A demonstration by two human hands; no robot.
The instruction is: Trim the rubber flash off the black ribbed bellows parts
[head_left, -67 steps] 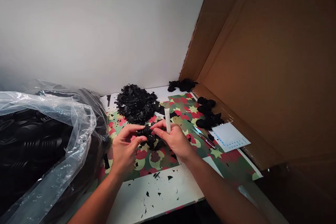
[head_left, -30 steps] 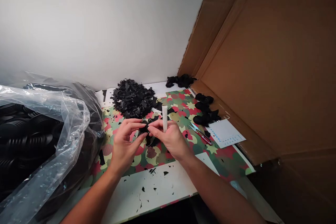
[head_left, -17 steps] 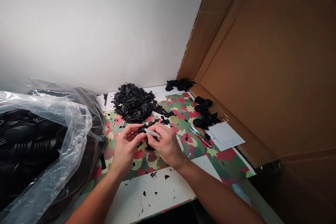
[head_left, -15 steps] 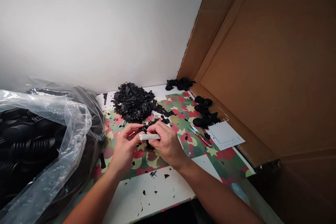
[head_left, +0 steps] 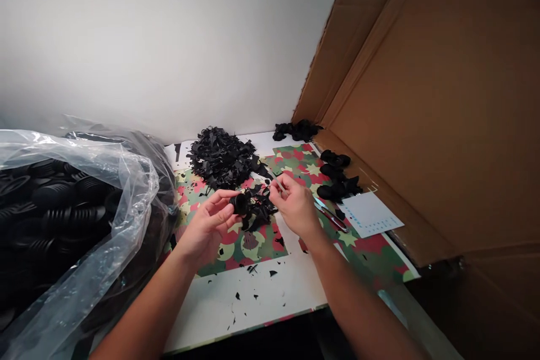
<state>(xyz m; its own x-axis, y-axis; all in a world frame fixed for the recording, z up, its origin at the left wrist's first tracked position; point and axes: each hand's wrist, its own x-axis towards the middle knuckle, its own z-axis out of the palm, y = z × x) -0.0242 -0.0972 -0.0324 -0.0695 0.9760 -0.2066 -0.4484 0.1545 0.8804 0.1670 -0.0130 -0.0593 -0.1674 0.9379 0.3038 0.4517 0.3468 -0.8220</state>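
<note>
Between the thumb and fingers of my left hand (head_left: 211,220) is a small black ribbed part (head_left: 239,203), its round open end facing right. My right hand (head_left: 294,201) is closed on a slim pale tool (head_left: 279,184), which points up and to the left; its tip is hard to make out. Loose black scraps (head_left: 259,209) lie just beyond and between the hands. Behind them rises a larger heap of black shavings (head_left: 221,157) on the camouflage-patterned sheet (head_left: 236,244).
At the left, a clear plastic bag (head_left: 139,180) holds many black ribbed parts. Black clumps (head_left: 335,175) lie by the cardboard wall (head_left: 442,101) at the right, near red-handled scissors (head_left: 333,218) and a white card (head_left: 371,215). Small scraps dot the white board (head_left: 261,292).
My hands have moved apart. My right hand has drawn the pale tool away to the right and up, and the black part in my left hand now shows its open end.
</note>
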